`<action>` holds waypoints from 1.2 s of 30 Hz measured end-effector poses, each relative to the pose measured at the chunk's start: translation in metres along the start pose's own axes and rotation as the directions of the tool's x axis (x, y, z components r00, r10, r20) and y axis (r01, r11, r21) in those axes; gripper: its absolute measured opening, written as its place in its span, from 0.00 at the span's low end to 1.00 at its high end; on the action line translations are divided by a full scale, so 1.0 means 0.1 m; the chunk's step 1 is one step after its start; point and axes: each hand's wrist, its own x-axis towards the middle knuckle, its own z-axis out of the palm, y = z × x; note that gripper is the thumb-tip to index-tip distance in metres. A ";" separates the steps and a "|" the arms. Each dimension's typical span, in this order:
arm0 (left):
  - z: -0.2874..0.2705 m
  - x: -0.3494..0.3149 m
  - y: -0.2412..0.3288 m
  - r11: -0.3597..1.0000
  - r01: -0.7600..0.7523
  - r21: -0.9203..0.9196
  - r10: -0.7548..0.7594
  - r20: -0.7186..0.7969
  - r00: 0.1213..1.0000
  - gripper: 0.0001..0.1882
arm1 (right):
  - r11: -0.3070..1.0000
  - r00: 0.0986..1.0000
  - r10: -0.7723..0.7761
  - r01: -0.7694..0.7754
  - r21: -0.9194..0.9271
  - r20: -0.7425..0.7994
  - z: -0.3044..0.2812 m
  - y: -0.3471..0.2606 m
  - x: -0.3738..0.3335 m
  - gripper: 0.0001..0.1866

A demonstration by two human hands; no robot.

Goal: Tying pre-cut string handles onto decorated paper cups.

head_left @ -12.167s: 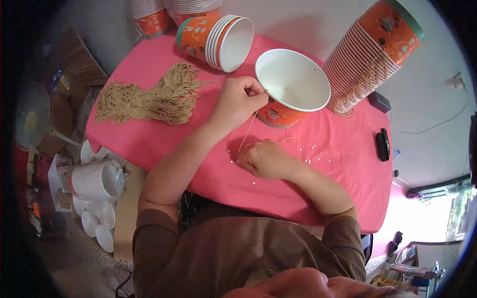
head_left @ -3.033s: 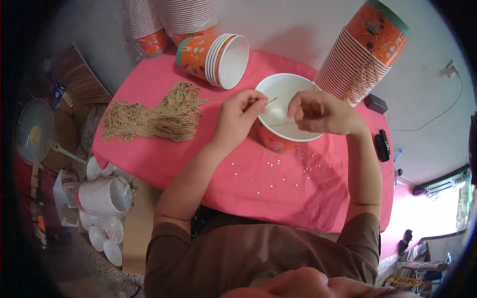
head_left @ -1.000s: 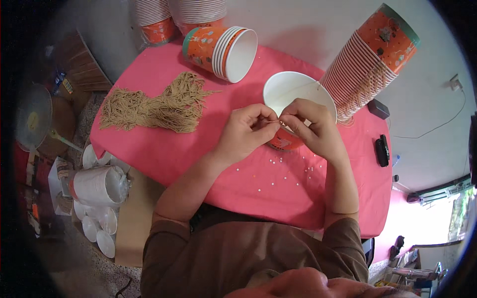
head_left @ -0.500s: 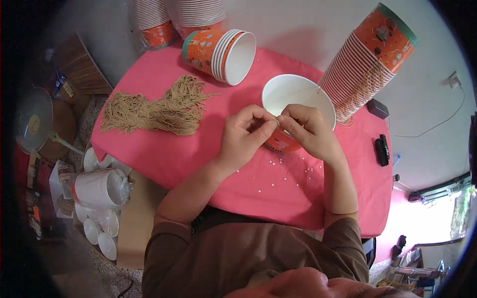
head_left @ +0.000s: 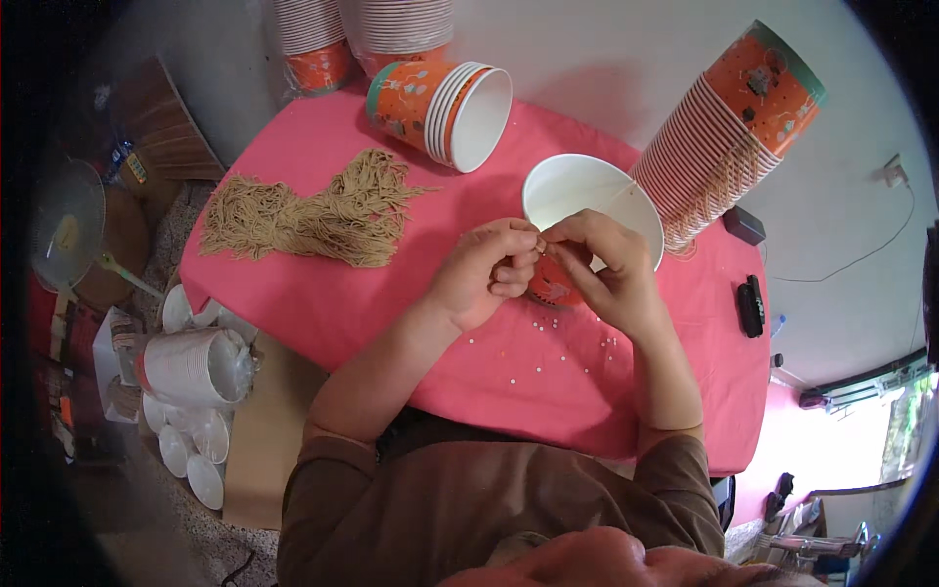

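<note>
Taking the clock from where my fingertips meet, with twelve straight ahead of me, the bucket (head_left: pixel 570 183) stands at about one o'clock, upright with its mouth open, partly behind my hands. My left hand (head_left: pixel 479 271) is narrowed to a pinch at the near side of the rim, its other fingers curled toward the palm. My right hand (head_left: pixel 614 256) comes in from the five o'clock side, thumb and forefinger pinched together against the left fingertips. Between them I hold a bit of cord (head_left: pixel 541 248); most of it is hidden by my fingers, so I cannot tell how it is looped.

At nine o'clock a tan skein (head_left: pixel 308 217) lies spread on the pink cloth (head_left: pixel 699 401). At eleven a short stack (head_left: pixel 450 115) of orange buckets lies on its side, mouth toward me, and past it stand wrapped stacks (head_left: pixel 403 29). At two a tall stack (head_left: pixel 706 147) leans over, with cords (head_left: pixel 726 193) hanging along its side. A black box (head_left: pixel 745 226) sits at three, and a black object (head_left: pixel 751 306) nearer four. White specks (head_left: pixel 539 370) are scattered at six o'clock, below my hands.
</note>
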 end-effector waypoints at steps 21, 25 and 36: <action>0.01 -0.03 -0.04 0.816 -0.255 0.519 0.327 -0.050 0.944 0.06 | 0.996 0.994 0.083 -0.086 -0.035 -0.076 -0.12 0.02 0.01 0.04; 0.04 -0.01 -0.06 0.781 -0.270 0.563 0.363 -0.058 0.930 0.05 | 0.994 0.991 0.085 -0.092 -0.059 -0.105 -0.14 0.03 0.00 0.04; -0.04 0.00 -0.07 0.826 -0.246 0.507 0.310 -0.046 0.949 0.03 | 0.989 0.991 0.064 -0.078 -0.123 -0.116 -0.17 0.05 0.01 0.05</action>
